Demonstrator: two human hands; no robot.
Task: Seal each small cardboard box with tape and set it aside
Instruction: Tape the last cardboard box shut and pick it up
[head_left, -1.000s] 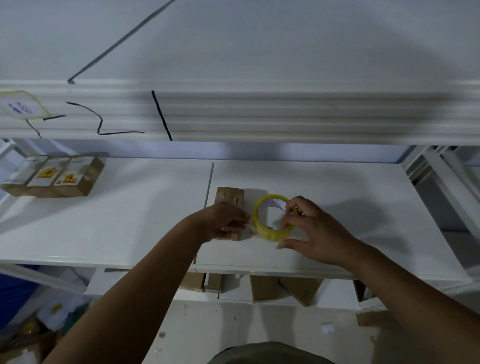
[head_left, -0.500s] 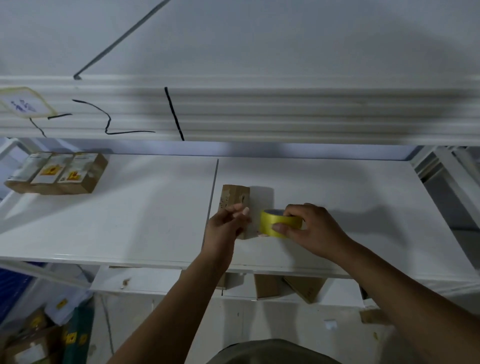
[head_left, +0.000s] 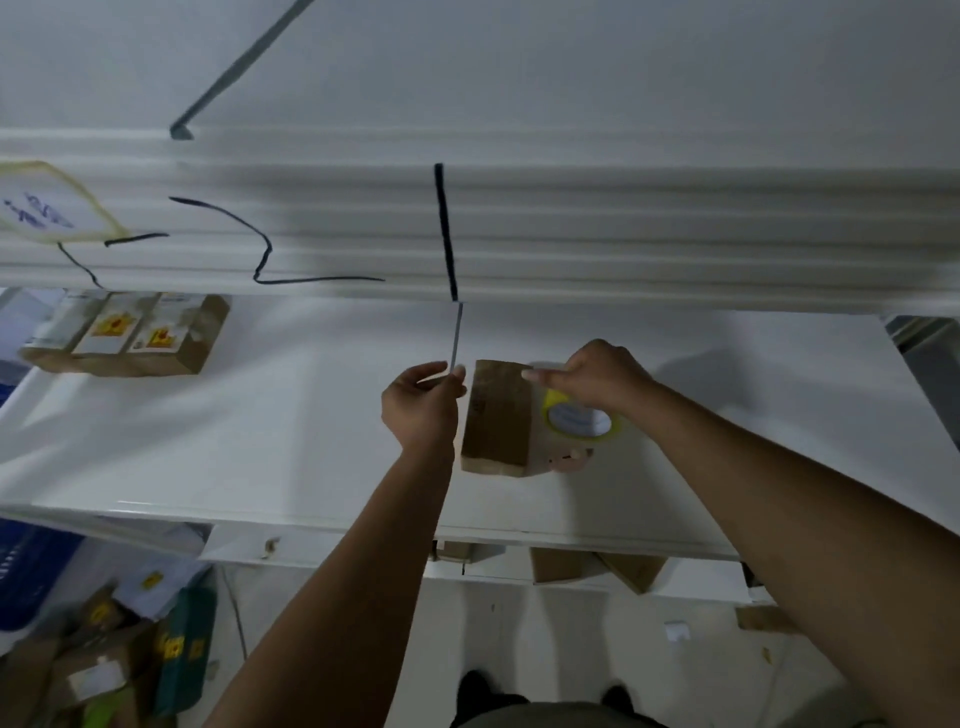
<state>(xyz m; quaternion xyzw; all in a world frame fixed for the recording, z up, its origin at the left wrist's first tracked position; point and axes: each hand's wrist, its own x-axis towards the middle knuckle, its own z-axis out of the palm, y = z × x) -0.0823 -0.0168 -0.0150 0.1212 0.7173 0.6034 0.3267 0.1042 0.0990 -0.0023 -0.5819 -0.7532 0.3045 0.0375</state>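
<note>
A small brown cardboard box (head_left: 496, 415) lies on the white shelf (head_left: 260, 441) in front of me. My right hand (head_left: 597, 382) grips the yellow tape roll (head_left: 579, 422) just right of the box, with its index finger stretched onto the box's far top edge. My left hand (head_left: 423, 402) is close to the box's left side. Its thumb and fingertips pinch together near the far left corner, apparently on the end of the clear tape, which barely shows.
A row of labelled, taped boxes (head_left: 124, 335) sits at the shelf's back left. The upper shelf edge (head_left: 519, 234) hangs low overhead. More cardboard boxes (head_left: 597, 569) stand under the shelf. Packages (head_left: 104, 649) and a blue crate (head_left: 26, 577) crowd the floor at left.
My left hand moved from the box's near end to its left side. My right hand carried the roll to the box's right side and put a finger on top.
</note>
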